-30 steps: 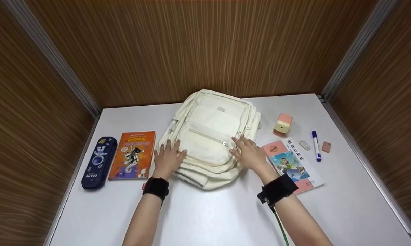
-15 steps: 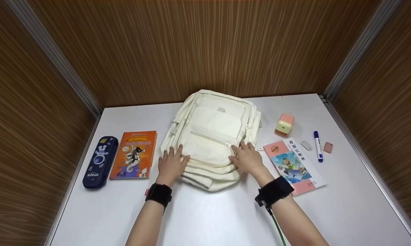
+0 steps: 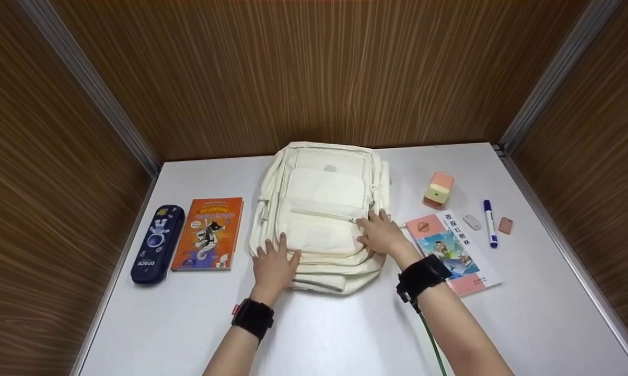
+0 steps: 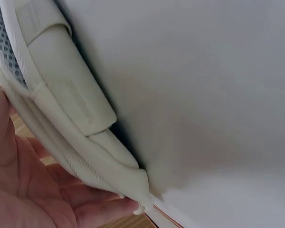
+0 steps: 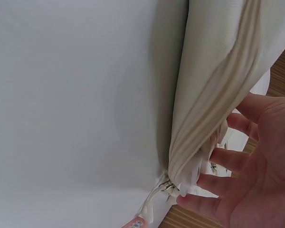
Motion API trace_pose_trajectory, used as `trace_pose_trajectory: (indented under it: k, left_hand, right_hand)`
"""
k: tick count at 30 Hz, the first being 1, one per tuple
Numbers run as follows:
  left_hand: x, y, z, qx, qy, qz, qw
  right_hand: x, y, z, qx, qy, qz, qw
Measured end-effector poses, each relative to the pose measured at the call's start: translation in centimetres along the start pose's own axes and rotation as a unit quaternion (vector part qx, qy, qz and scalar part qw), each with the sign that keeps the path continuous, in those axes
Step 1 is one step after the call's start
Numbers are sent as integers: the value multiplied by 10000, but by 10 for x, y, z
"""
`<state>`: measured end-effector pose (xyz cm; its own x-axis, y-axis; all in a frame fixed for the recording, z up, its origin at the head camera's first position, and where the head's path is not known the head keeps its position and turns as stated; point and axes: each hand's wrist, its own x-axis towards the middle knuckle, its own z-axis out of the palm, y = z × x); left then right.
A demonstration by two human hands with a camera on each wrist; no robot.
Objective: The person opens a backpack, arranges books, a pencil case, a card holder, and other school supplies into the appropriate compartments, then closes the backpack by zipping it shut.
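Observation:
A cream backpack (image 3: 324, 190) lies flat on the table, its front pocket and zipper facing up. My left hand (image 3: 275, 266) rests on its lower left side with the fingers spread. On the lower right side, near the pocket's zipper pull (image 3: 352, 220), my right hand (image 3: 383, 236) touches the fabric with its fingers loosely bent. In the left wrist view the left fingers (image 4: 95, 204) lie along the bag's edge beside a padded strap (image 4: 66, 80). The right wrist view shows the right fingers (image 5: 218, 183) spread against the layered side of the bag.
An orange book (image 3: 208, 235) and a navy pencil case (image 3: 158, 244) lie left of the backpack. To its right are a pink-covered book (image 3: 452, 253), a pink-and-cream pencil sharpener (image 3: 439, 189), a whitish eraser-like piece (image 3: 471, 222), a marker (image 3: 490, 223) and a small pink block (image 3: 506, 225).
The backpack has turned counterclockwise and now lies straighter, its top shifted left and its bottom right. My left hand has moved right and nearer to me; the right hand stays at the bag's side.

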<state>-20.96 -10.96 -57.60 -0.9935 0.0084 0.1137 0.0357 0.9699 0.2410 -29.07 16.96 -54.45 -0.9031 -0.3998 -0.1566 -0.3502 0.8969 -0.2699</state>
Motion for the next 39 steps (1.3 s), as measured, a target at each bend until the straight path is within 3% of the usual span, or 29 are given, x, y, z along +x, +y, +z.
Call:
trace_pose_trajectory:
  k: [4, 8, 12, 16, 21, 27, 31, 35, 39]
  left_hand:
    - [-10, 8, 6, 204, 382, -26, 9991]
    - [-17, 16, 8, 417, 558, -73, 9975]
    - [-22, 23, 6, 694, 534, -118, 9961]
    - [-22, 26, 3, 915, 298, -101, 9953]
    - [-13, 22, -5, 805, -69, -56, 9967]
    - [1, 15, -9, 387, -211, 84, 9990]
    - [3, 12, -9, 414, -260, 159, 9987]
    - [4, 11, -10, 600, -283, 196, 9976]
    - [4, 8, -13, 635, -201, 173, 9976]
  right_hand:
    - [6, 3, -5, 108, -235, 9, 9997]
    - [12, 7, -9, 70, -374, -36, 9993]
    - [18, 12, -12, -36, -443, -62, 9990]
    - [22, 17, -11, -77, -404, -103, 9991]
    - [27, 23, -5, -116, -182, -211, 9995]
    - [34, 29, 1, -97, 63, -31, 9999]
    - [36, 32, 2, -13, 49, -26, 10000]
    - [36, 35, -2, 537, 220, -71, 9983]
    - [33, 43, -12, 1216, 996, 283, 9872]
